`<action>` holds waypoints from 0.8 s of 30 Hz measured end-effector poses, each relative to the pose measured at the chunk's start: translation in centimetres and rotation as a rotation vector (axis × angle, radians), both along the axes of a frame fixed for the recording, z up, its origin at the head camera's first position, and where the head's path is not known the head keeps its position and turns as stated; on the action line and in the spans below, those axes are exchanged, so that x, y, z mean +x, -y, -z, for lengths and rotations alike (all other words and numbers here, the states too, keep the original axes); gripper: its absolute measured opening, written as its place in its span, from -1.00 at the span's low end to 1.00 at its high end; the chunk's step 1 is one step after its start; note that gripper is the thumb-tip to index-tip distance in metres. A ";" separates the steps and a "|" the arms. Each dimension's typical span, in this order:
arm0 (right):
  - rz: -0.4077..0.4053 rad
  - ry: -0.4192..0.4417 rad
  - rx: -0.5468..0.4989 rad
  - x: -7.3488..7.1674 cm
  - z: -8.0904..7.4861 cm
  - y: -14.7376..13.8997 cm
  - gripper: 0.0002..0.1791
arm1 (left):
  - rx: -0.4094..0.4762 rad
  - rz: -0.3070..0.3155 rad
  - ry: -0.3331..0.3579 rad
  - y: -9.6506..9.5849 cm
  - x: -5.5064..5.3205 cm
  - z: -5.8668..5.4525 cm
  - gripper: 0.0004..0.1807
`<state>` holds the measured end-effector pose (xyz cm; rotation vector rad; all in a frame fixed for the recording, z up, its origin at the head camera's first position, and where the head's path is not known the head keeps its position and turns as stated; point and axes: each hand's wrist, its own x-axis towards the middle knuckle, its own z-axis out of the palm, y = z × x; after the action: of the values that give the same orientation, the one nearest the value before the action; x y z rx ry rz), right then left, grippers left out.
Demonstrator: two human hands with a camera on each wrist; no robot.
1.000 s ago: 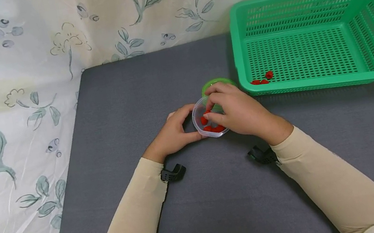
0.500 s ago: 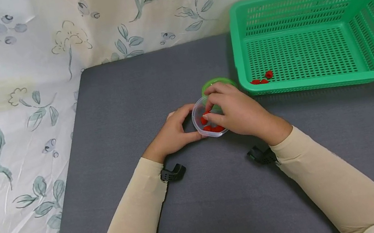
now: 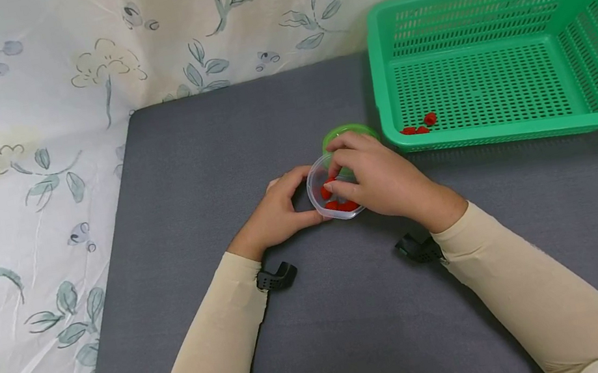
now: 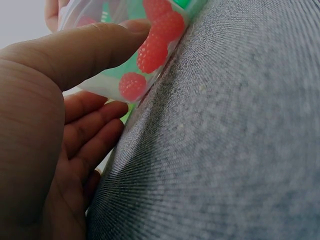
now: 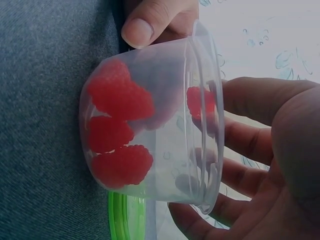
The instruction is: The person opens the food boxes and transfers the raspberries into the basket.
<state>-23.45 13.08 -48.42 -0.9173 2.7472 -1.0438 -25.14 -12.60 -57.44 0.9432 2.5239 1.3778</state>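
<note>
My left hand (image 3: 280, 213) holds a clear round plastic tub (image 5: 170, 172) from the left, thumb on the near side and fingers around the far side. The tub stands upright on the grey tabletop. At its bottom lie several red raspberries (image 5: 122, 165), also visible through the wall in the left wrist view. Over the opening, my right hand (image 3: 387, 181) reaches in from the right and pinches one raspberry (image 5: 199, 102) between thumb and fingertips, at rim height inside the tub. Right behind the tub lies a bright green lid (image 3: 348, 130), partly hidden by the right hand.
A large green perforated basket (image 3: 504, 134) stands at the back right, with several raspberries (image 3: 421, 130) in its near left corner. Grey table surface (image 3: 199, 157) extends around the hands. Floral cloth (image 3: 42, 210) hangs behind and to the left of the table.
Both hands, the tub and the raspberries stay in place. Only the floral cloth at the left sways slightly.
</note>
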 end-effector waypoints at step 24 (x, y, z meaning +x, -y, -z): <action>0.038 0.220 0.196 -0.4 0.7 -0.1 -0.78 | -0.038 -0.010 0.046 -0.5 1.1 -2.5 -0.24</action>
<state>-23.87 13.16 -49.07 -0.6822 2.6335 -0.8070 -24.03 -12.06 -54.98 0.8831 2.5151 1.3342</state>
